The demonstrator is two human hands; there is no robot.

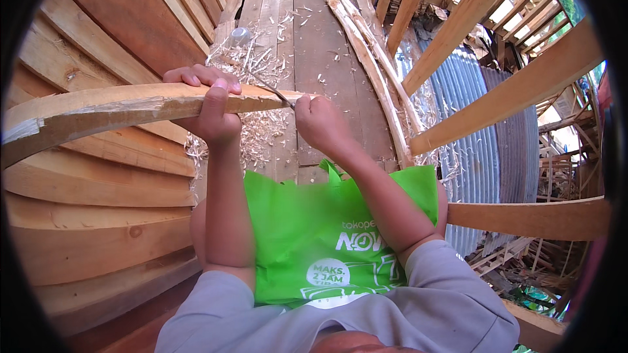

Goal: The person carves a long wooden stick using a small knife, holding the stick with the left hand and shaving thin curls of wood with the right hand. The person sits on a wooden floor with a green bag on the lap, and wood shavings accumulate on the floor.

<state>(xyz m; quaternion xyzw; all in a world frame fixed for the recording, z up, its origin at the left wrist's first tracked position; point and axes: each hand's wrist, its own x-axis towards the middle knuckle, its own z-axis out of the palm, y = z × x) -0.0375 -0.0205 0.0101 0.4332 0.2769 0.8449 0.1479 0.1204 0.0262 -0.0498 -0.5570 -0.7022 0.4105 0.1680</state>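
A long pale wooden piece (pixel 124 106) runs in from the left edge, its side roughly cut and its tip narrowing before me. My left hand (pixel 216 114) is wrapped round it near that end, thumb on the near side and fingers over the top. Closed in a fist at the tip, my right hand (pixel 319 123) grips a knife whose thin dark blade (pixel 269 85) slants across the wood. The knife's handle is hidden in my fingers. A green bag (pixel 281 222) with white print lies spread over my lap, below both forearms.
Curled shavings (pixel 252 140) litter the plank floor (pixel 314 46), where a clear cup-like container (pixel 239 36) stands. Two pale poles (pixel 366 52) lie along the right side. Wooden rails (pixel 510 101) rise there, with corrugated metal sheets (pixel 468 150) beyond. A board wall (pixel 98 202) stands close on the left.
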